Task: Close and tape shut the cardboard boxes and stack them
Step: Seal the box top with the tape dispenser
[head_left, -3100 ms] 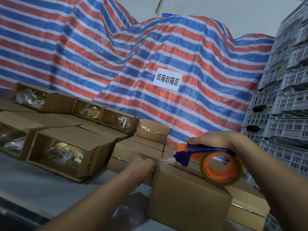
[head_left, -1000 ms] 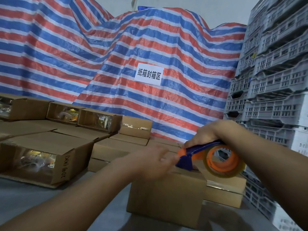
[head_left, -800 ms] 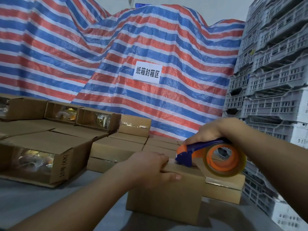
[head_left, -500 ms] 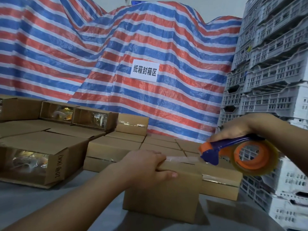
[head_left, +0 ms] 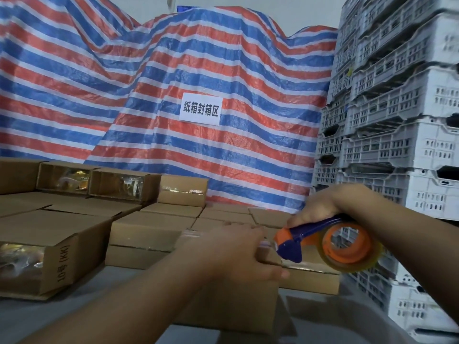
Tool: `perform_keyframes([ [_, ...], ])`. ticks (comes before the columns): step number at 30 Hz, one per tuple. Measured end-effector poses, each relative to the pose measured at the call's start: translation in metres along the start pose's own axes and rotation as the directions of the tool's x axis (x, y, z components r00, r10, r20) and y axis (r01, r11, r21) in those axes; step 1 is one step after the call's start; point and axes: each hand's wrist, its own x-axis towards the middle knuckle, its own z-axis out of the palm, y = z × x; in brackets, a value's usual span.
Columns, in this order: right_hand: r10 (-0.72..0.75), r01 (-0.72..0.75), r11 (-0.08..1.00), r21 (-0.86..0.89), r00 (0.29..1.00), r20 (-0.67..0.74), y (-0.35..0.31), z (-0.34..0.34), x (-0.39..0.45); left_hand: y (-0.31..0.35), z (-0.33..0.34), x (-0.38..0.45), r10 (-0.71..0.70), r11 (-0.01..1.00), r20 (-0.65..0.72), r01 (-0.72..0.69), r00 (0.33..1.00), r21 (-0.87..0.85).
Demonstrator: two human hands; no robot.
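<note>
Head view, landmark: the plain brown cardboard box (head_left: 231, 304) low centre on the grey desk (head_left: 74, 316). Left of it, open-ended cartons (head_left: 49, 249) showing crinkled clear plastic. Left hand (head_left: 238, 254) curled over box's top edge, gripping it. Right of that hand, right hand (head_left: 315, 207) clenched round blue-and-orange tape dispenser (head_left: 323, 242), glossy roll round, nose at box top. Further right, stacked white perforated crates (head_left: 402, 135). Striped woven tarp (head_left: 173, 83) behind.

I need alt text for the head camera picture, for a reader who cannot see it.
A person's left hand holds down a closed cardboard box while the right hand grips a blue and orange tape dispenser at the box's top edge. More boxes lie behind, before a striped tarp and white crates.
</note>
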Motion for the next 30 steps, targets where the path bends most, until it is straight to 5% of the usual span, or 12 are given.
perform_keyframes([
  [2, -0.007, 0.007, 1.0, -0.001, 1.0, 0.003, 0.0, 0.0, -0.001, 0.007, 0.007, 0.004, 0.02, 0.999, 0.074, -0.017, 0.997, -0.038],
  [16, -0.142, 0.149, 0.96, 0.236, 0.989, -0.046, 0.051, -0.014, -0.023, 0.005, 0.016, -0.004, 0.084, 0.996, -0.037, -0.082, 0.996, 0.035],
  [21, -0.031, 0.023, 0.969, -0.247, 0.999, -0.026, 0.003, 0.01, -0.016, 0.006, 0.016, -0.005, 0.079, 0.997, -0.042, -0.078, 0.996, 0.02],
  [25, -0.055, 0.006, 0.756, -0.655, 0.997, -0.055, -0.03, 0.058, 0.002, 0.004, 0.019, -0.006, 0.053, 0.998, -0.049, -0.052, 0.997, 0.021],
  [30, -0.178, 0.035, 0.872, -0.488, 0.952, -0.249, 0.003, 0.095, 0.009, 0.001, 0.02, -0.003, 0.052, 0.997, -0.017, -0.052, 0.998, 0.05],
])
